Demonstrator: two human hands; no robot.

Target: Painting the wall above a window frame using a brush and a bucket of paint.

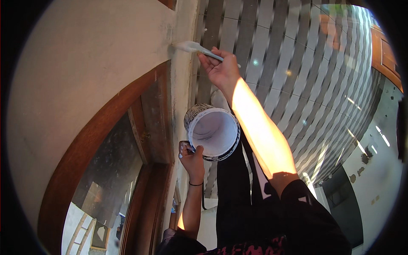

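Left hand (192, 158) has its fingers curled round the rim of a white round plastic bucket (213, 132) (white inside). Farther off, right hand (221, 68) pinches a pale-handled paintbrush (193, 47), bristles touching the cream wall (85, 55) above the arched brown wooden window frame (85, 144) on the left.

Hard sunlight strikes my right forearm (259, 131) and burns it out to an orange-white glare, while my left hand (192, 159) and the dark clothing below sit in shade. The striped floor (297, 76) shines with small bright reflections and streaks, strongest toward its right edge, and the cream wall (80, 63) is evenly and softly lit. The fisheye bends the arched wooden frame (80, 157) and floor lines hard, a black rim closes every corner, and detail softens toward that rim.
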